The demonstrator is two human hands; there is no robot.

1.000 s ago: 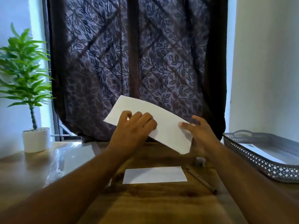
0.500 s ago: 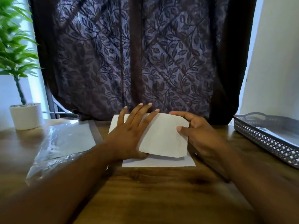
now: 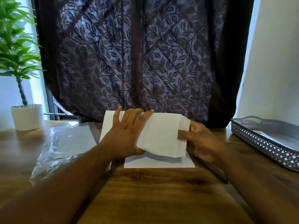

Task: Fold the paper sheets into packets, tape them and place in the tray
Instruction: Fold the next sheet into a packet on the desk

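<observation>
A white paper sheet [image 3: 159,135] is held just above the wooden table, its right part folded over to the left. My left hand [image 3: 127,135] lies flat with fingers spread on the sheet's left half, thumb tucked under the folded flap. My right hand [image 3: 200,139] pinches the sheet's right edge between thumb and fingers. A folded white packet [image 3: 159,163] lies flat on the table under the sheet, its front edge showing. A grey perforated tray [image 3: 265,139] stands at the right with white paper inside.
A clear plastic sleeve with paper in it [image 3: 64,143] lies on the left of the table. A potted green plant [image 3: 26,116] stands at the far left. A dark pen [image 3: 213,168] lies under my right wrist. A dark leaf-pattern curtain hangs behind.
The sheet came down from mid-air to just above the table over the folded packet. My left hand flattened on it, and my right hand folded the right edge inward.
</observation>
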